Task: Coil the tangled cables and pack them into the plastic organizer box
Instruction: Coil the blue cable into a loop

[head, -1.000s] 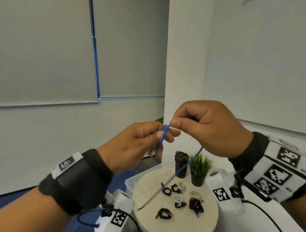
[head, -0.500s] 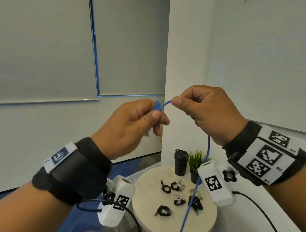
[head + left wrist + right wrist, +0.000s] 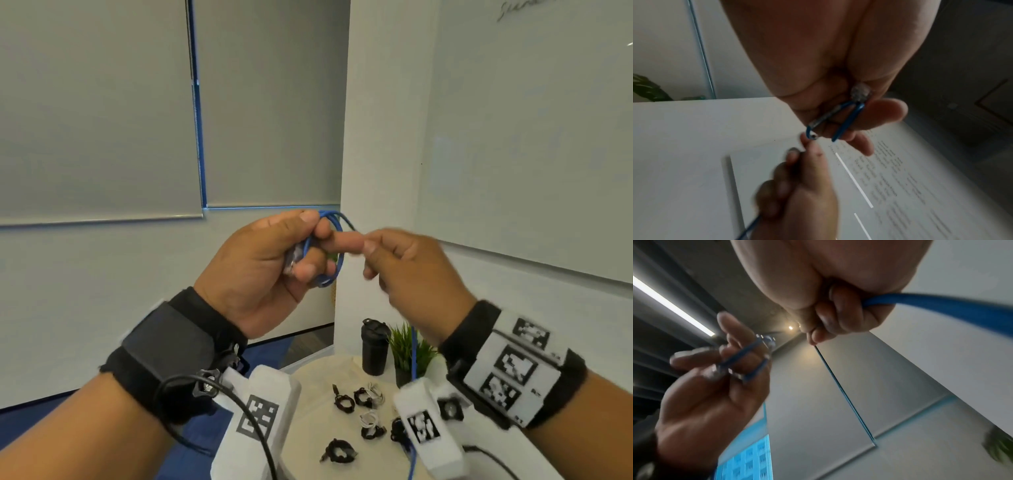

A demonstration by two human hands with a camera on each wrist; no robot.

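Observation:
A blue cable (image 3: 337, 222) is looped in a small coil around the fingers of my left hand (image 3: 308, 246), which grips it at chest height; a clear plug end (image 3: 860, 91) sits against the palm. My right hand (image 3: 371, 250) pinches the same cable just right of the coil, fingertips nearly touching the left ones. The free length (image 3: 414, 346) hangs from the right hand past the table. In the right wrist view the cable (image 3: 941, 305) leaves my curled fingers, and the left hand (image 3: 725, 361) shows the loops. A pale box rim (image 3: 305, 358) peeks out behind the left wrist camera.
Below stands a round pale table (image 3: 308, 428) with several small coiled black and white cables (image 3: 339, 452). A black bottle (image 3: 375, 346) and a small green plant (image 3: 404, 349) stand at its far side. A white pillar and whiteboard wall lie right.
A second ago the cable was stretched between my hands. Now it is wound in loops round the left fingers, and my right hand has come in close to them.

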